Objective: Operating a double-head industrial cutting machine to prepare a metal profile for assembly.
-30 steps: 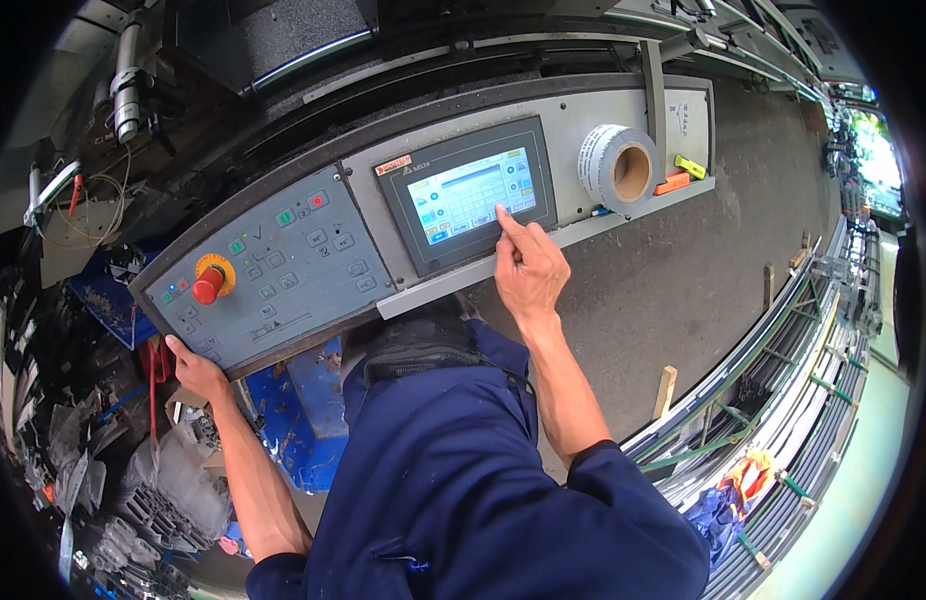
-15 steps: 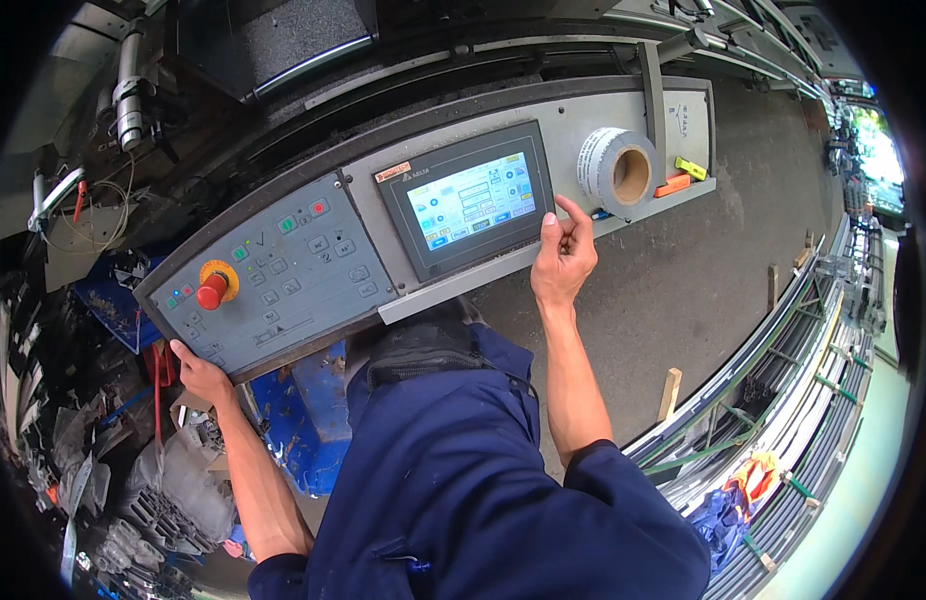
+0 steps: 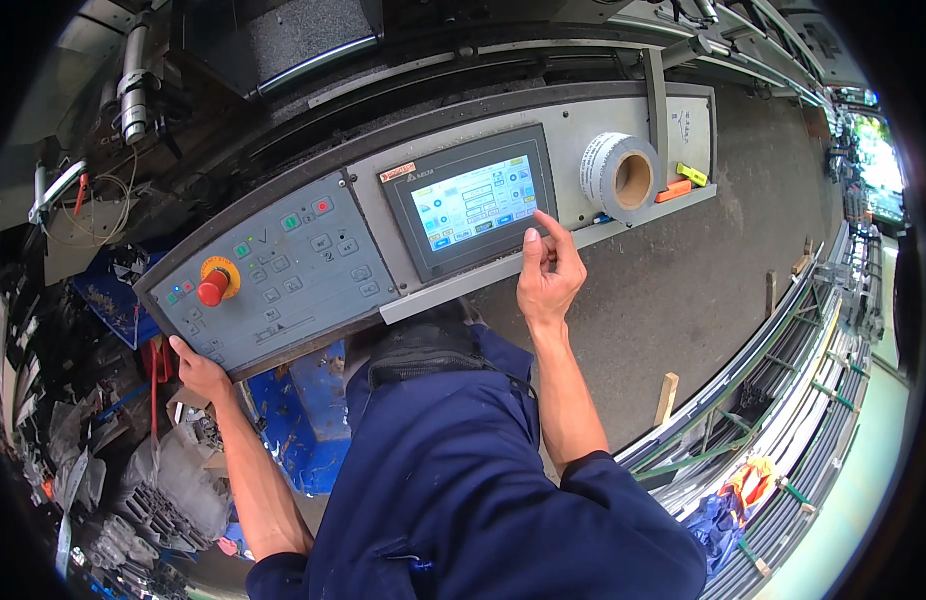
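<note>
Right hand (image 3: 546,280) has dropped back from the control panel's (image 3: 283,275) right edge to the touchscreen's (image 3: 473,203) lower right corner, fingers loosely curled, holding nothing. Left hand (image 3: 198,368) grips panel's lower left edge. Tape roll (image 3: 621,176) sits at right end.

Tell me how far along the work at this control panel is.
Done: the touchscreen is lit and showing a menu. In hand: the right hand is raised at the screen's lower right corner, fingertips at its frame, while the left hand grips the control panel's lower left edge. Left: the red emergency stop button and keypad are untouched.
</note>
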{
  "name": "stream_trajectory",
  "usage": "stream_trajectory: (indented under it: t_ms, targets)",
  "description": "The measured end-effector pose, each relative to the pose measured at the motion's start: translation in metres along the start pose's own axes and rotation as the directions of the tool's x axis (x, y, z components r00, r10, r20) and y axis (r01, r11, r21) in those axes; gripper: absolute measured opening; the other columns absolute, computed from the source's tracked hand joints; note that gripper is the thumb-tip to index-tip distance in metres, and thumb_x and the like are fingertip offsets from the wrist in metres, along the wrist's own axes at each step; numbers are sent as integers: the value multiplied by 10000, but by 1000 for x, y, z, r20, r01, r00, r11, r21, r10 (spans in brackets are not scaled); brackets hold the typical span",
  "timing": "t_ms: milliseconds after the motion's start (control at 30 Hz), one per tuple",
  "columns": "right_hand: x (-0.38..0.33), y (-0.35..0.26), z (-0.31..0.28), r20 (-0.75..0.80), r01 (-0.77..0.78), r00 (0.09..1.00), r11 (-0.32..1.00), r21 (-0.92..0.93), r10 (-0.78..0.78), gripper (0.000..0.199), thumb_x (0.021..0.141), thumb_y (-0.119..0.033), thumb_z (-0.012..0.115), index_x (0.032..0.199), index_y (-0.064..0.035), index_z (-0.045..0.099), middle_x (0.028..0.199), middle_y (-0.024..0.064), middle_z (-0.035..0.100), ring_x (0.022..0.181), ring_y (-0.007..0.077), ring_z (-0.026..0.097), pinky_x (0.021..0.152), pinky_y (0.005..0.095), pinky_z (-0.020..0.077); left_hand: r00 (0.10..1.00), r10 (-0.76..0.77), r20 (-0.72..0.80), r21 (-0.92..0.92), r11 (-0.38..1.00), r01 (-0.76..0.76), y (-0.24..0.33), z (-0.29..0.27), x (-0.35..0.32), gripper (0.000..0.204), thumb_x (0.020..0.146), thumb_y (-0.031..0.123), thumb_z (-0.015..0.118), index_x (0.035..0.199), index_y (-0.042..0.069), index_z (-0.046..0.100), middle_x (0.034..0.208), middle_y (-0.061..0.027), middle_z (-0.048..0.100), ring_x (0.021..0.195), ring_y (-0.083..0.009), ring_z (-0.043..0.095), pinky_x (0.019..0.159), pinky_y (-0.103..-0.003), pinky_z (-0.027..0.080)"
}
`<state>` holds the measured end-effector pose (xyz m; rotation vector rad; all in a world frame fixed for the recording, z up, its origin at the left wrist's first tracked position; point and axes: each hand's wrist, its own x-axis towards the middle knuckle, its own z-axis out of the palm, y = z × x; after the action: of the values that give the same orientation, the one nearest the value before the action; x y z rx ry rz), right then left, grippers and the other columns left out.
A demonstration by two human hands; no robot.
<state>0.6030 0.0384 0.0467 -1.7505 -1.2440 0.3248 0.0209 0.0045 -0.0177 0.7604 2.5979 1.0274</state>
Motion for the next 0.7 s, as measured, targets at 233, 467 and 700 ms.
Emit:
stream_trajectory:
  t_ms: [233,467,700]
  targets:
    - [2,-8,-6,16,80,997,994,-71,-79,291,1092,-110,811,1377,-61,849,786,23,565,644,133,499,607,343,441,1000,-8,9,-15,1000,9,1,-1,-2,952,1196,772,489,1289,-106,848,1163,-173,892,1053,-287,804,998,-413,579]
    - [-11,-17,-1,90,103,991,992,-66,-97,294,1092,-115,812,1376,-59,864,762,27,545,621,146,503,600,356,448,1000,4,5,13,1000,-4,-1,-1,-5,928,1204,749,492,1310,-104,842,1190,-207,889,1083,-327,817,1024,-436,588]
    - [-12,-25,12,121,113,987,991,-65,-105,288,1077,-107,824,1357,-58,870,750,30,540,612,159,512,595,361,451,1000,-15,21,16,1000,15,6,4,4,915,1206,739,495,1310,-103,840,1192,-209,889,1085,-344,817,1023,-450,589]
